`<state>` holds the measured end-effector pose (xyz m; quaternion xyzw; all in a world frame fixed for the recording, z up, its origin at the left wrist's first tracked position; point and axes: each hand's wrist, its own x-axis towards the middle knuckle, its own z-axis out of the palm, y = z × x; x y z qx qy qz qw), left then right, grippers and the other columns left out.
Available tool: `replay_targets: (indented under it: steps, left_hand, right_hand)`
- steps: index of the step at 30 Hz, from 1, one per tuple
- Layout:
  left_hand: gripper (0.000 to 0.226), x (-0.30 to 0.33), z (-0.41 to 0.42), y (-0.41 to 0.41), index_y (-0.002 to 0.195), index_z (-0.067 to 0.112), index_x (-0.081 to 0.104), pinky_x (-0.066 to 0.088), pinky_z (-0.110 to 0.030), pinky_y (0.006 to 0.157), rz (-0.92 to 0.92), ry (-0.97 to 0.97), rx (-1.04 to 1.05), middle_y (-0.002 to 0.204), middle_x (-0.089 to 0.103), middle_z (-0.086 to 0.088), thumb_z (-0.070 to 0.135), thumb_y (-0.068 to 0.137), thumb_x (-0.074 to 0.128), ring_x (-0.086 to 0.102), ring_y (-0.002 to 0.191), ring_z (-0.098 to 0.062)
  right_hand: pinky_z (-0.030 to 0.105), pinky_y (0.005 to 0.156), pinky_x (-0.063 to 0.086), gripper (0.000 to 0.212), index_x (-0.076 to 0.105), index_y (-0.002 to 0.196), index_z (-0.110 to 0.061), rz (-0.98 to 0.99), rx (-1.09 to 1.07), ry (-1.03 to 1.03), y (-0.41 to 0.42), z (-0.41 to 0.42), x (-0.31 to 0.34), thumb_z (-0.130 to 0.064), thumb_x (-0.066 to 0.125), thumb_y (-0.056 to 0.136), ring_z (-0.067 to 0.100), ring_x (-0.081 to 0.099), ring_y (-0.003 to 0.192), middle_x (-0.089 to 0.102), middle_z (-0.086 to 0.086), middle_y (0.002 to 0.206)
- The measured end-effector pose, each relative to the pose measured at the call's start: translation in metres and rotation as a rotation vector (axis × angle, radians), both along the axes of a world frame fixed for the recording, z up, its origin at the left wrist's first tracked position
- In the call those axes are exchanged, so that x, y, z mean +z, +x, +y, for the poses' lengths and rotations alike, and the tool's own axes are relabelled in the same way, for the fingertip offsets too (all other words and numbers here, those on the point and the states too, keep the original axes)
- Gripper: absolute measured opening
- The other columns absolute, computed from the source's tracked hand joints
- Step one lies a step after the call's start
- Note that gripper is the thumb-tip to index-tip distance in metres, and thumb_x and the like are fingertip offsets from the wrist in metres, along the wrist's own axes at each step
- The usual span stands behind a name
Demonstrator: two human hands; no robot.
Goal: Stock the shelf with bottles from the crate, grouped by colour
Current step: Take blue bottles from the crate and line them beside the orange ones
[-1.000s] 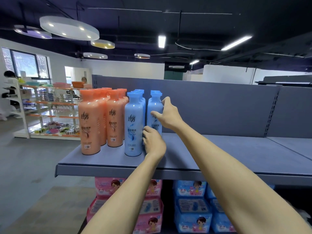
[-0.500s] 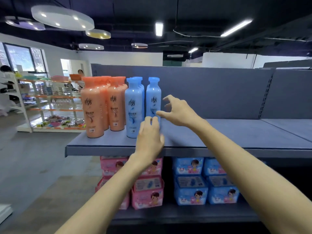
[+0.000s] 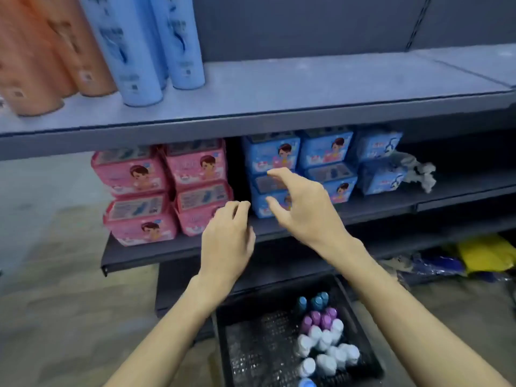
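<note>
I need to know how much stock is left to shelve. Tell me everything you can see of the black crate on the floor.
The black crate sits on the floor below the shelving, between the person's forearms. It looks like dark plastic with a perforated, mesh-like bottom and low walls. Its left half is bare; bottles stand upright along the right side: blue-capped ones at the back, purple-capped ones next, white-capped ones nearest. Its near edge runs out of frame. Neither hand touches it.

A dark grey back panel [image 3: 307,20] rises behind the shelving. A lower shelf [image 3: 377,210] carries pink packs [image 3: 134,177] and blue packs [image 3: 326,152] (stacked two high). Mottled grey-brown floor [image 3: 55,289] spreads at left; yellow packaging [image 3: 485,252] lies at right.
</note>
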<state>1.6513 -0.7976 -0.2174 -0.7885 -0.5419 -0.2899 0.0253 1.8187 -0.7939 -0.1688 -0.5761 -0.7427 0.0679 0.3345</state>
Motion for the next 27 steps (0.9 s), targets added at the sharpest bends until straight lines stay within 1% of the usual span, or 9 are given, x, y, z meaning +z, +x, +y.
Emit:
replay_targets:
  steps: [3,7,9,12,15,17,19,22,27]
  left_hand:
    - [0.048,-0.063,-0.012,0.016,0.118,0.008,0.058,0.052,-0.038,0.065,0.048,-0.151,-0.028,0.108,0.061,-0.007,0.012,0.073,0.074,0.060,0.088,-0.029]
    - [0.058,-0.154,-0.038,0.035,0.124,0.008,0.055,0.054,-0.040,0.062,0.138,-0.413,-0.066,0.105,0.060,-0.009,0.013,0.070,0.076,0.060,0.087,-0.031]
    - [0.058,-0.198,-0.056,0.043,0.123,0.009,0.055,0.054,-0.039,0.061,0.199,-0.520,-0.098,0.102,0.060,-0.009,0.016,0.069,0.076,0.061,0.086,-0.030]
    - [0.057,-0.259,-0.079,0.056,0.119,0.010,0.058,0.052,-0.037,0.056,0.263,-0.632,-0.131,0.096,0.059,-0.007,0.016,0.066,0.078,0.061,0.079,-0.028]
    - [0.062,-0.318,-0.098,0.066,0.124,0.010,0.057,0.054,-0.038,0.056,0.282,-0.739,-0.152,0.099,0.059,-0.009,0.010,0.065,0.075,0.063,0.081,-0.030]
    - [0.064,-0.353,-0.113,0.072,0.129,0.009,0.054,0.057,-0.040,0.062,0.303,-0.827,-0.174,0.106,0.060,-0.011,0.007,0.068,0.072,0.064,0.086,-0.032]
    - [0.063,-0.382,-0.126,0.075,0.135,0.010,0.049,0.058,-0.041,0.071,0.344,-0.895,-0.199,0.115,0.058,-0.012,0.008,0.075,0.068,0.063,0.097,-0.032]
    - [0.063,-0.416,-0.142,0.077,0.143,0.013,0.039,0.055,-0.039,0.079,0.376,-0.967,-0.201,0.126,0.052,-0.009,0.009,0.083,0.061,0.057,0.111,-0.029]
    - [0.060,-0.451,-0.161,0.071,0.143,0.016,0.033,0.050,-0.035,0.087,0.423,-1.025,-0.214,0.129,0.047,-0.006,0.011,0.088,0.056,0.050,0.120,-0.025]
  right_hand:
    - [0.044,0.090,0.052,0.046,0.051,0.134,-0.019,-0.025,-0.050,-0.214,0.018,-0.014,-0.073,-0.028,0.065,0.091,0.023,0.065,0.107,0.068,0.003,0.114]
    - [0.040,0.083,0.051,0.051,0.046,0.137,-0.019,-0.115,-0.124,-0.572,0.043,-0.040,-0.171,-0.026,0.064,0.090,0.030,0.064,0.106,0.067,0.008,0.115]
    - [0.038,0.078,0.048,0.050,0.044,0.139,-0.019,-0.142,-0.165,-0.742,0.056,-0.059,-0.218,-0.026,0.062,0.092,0.033,0.063,0.103,0.065,0.010,0.114]
    - [0.039,0.076,0.043,0.045,0.044,0.134,-0.017,-0.184,-0.208,-0.942,0.070,-0.090,-0.284,-0.024,0.059,0.092,0.036,0.059,0.103,0.062,0.010,0.111]
    - [0.041,0.077,0.048,0.042,0.045,0.128,-0.016,-0.174,-0.215,-1.047,0.078,-0.116,-0.346,-0.024,0.059,0.089,0.037,0.059,0.101,0.060,0.010,0.113]
    - [0.044,0.076,0.050,0.046,0.042,0.130,-0.020,-0.165,-0.216,-1.116,0.080,-0.132,-0.386,-0.026,0.059,0.088,0.038,0.060,0.100,0.060,0.013,0.112]
    - [0.040,0.074,0.047,0.046,0.042,0.130,-0.018,-0.175,-0.215,-1.166,0.078,-0.145,-0.420,-0.025,0.060,0.089,0.038,0.060,0.103,0.061,0.014,0.111]
    - [0.039,0.076,0.046,0.047,0.043,0.133,-0.012,-0.185,-0.218,-1.252,0.070,-0.158,-0.458,-0.018,0.061,0.090,0.039,0.057,0.109,0.058,0.016,0.118]
    - [0.043,0.084,0.048,0.048,0.041,0.134,-0.012,-0.314,-0.196,-1.363,0.053,-0.172,-0.503,-0.019,0.062,0.092,0.039,0.058,0.113,0.056,0.017,0.125]
